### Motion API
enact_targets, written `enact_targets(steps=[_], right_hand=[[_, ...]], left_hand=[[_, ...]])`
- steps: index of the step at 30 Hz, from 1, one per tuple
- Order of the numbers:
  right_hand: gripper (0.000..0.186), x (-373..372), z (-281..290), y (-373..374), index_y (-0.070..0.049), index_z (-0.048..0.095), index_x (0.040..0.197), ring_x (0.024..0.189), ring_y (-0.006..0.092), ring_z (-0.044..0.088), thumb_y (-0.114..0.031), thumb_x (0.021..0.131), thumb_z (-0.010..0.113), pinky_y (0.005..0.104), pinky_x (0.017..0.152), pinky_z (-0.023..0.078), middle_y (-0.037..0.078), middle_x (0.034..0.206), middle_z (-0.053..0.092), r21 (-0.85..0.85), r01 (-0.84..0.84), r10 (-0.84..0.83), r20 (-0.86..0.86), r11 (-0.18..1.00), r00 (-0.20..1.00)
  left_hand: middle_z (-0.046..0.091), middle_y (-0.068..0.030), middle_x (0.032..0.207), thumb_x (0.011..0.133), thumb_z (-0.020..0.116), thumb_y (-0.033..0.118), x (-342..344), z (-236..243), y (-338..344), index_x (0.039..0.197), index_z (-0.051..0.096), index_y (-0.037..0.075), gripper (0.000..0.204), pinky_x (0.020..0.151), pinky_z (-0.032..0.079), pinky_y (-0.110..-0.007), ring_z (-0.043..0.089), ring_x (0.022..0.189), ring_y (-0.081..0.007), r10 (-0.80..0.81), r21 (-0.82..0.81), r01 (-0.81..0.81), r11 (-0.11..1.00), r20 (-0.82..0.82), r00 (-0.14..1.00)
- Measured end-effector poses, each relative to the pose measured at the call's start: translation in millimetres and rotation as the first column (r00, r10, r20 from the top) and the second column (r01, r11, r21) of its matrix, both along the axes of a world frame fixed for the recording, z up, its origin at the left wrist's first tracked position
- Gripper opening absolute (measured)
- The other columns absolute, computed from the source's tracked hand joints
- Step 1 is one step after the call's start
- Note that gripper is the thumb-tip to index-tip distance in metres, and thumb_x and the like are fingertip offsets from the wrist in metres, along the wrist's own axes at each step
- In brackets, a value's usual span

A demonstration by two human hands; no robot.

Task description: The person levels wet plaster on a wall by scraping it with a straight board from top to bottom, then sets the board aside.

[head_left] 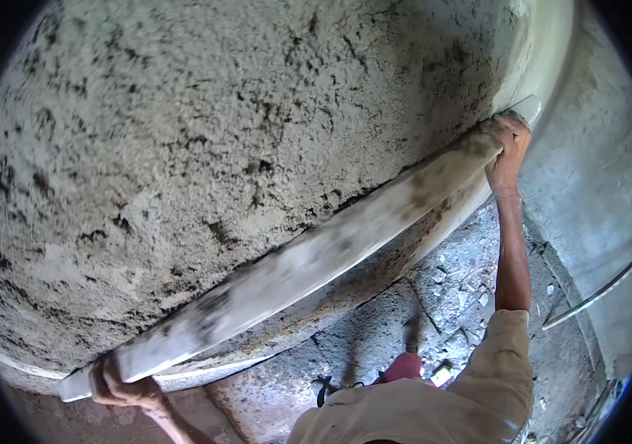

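A long, pale, dirt-streaked straightedge board (308, 274) lies diagonally against a rough, freshly rendered wall surface (257, 103). My left hand (125, 388) grips its lower left end, fingers curled round it. At the upper right end my right hand (508, 148) is closed on the board, with a short tip of it showing beyond my fingers. A smoother pale band (523, 52) runs up the right side of the rough surface. The part of the wall directly behind the board is hidden.
Below the board, a rough concrete floor (464, 274) carries scattered pale chips and rubble around my feet. At the right are a smooth grey concrete surface (590, 185) and a thin curved pipe or rod (597, 288). A darker ground patch (49, 414) shows at lower left.
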State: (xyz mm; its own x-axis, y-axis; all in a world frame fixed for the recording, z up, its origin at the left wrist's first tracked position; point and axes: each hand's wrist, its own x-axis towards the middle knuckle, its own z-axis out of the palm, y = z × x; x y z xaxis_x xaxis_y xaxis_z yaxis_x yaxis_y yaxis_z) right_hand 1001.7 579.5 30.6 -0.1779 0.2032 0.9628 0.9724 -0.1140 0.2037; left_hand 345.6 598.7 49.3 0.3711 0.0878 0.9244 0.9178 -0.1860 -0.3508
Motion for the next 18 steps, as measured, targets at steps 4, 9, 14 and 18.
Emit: enact_targets(steps=[4,9,14,18], right_hand=[[0.04,4,3,-6,-0.012,0.059,0.097,0.105,0.0237,0.05,0.012,0.065,0.054,0.0464,0.1,0.031,0.008,0.104,0.055,-0.017,-0.018,0.016,-0.091,1.0,0.996],[0.012,-68,-17,15,-0.012,0.062,0.078,0.091,0.0241,0.054,-0.021,0.069,0.061,0.0424,0.091,0.033,0.008,0.096,0.059,0.004,0.015,-0.014,-0.143,1.0,0.99],[0.023,-164,5,18,-0.032,0.059,0.086,0.087,0.0154,0.053,-0.029,0.067,0.072,0.0414,0.092,0.026,-0.001,0.089,0.055,0.205,-0.22,0.231,-0.032,0.954,0.973],[0.025,-140,7,12,-0.035,0.058,0.086,0.08,0.0124,0.054,-0.035,0.066,0.072,0.0393,0.091,0.025,-0.007,0.082,0.054,0.207,-0.266,0.27,0.009,0.942,0.963]], left_hand=[[0.05,-0.0128,0.107,0.08,0.065,0.007,31,-6,-1,0.114,0.048,0.007,0.038,0.083,0.041,-0.042,0.049,0.101,-0.029,0.115,-0.034,-0.115,0.993,-0.021,0.993],[0.051,-0.0156,0.106,0.081,0.061,0.003,-91,4,-9,0.117,0.044,0.005,0.04,0.083,0.045,-0.042,0.053,0.097,-0.0315,0.061,-0.031,-0.061,0.998,-0.013,0.998],[0.057,-0.0113,0.094,0.089,0.052,0.013,-120,47,-26,0.102,0.06,0.006,0.017,0.076,0.044,-0.04,0.054,0.086,-0.0286,0.159,-0.072,-0.158,0.985,0.004,0.987],[0.052,-0.0101,0.096,0.088,0.056,0.013,-142,33,-12,0.105,0.056,0.006,0.019,0.074,0.043,-0.041,0.051,0.086,-0.0282,0.121,-0.007,-0.122,0.993,-0.029,0.992]])
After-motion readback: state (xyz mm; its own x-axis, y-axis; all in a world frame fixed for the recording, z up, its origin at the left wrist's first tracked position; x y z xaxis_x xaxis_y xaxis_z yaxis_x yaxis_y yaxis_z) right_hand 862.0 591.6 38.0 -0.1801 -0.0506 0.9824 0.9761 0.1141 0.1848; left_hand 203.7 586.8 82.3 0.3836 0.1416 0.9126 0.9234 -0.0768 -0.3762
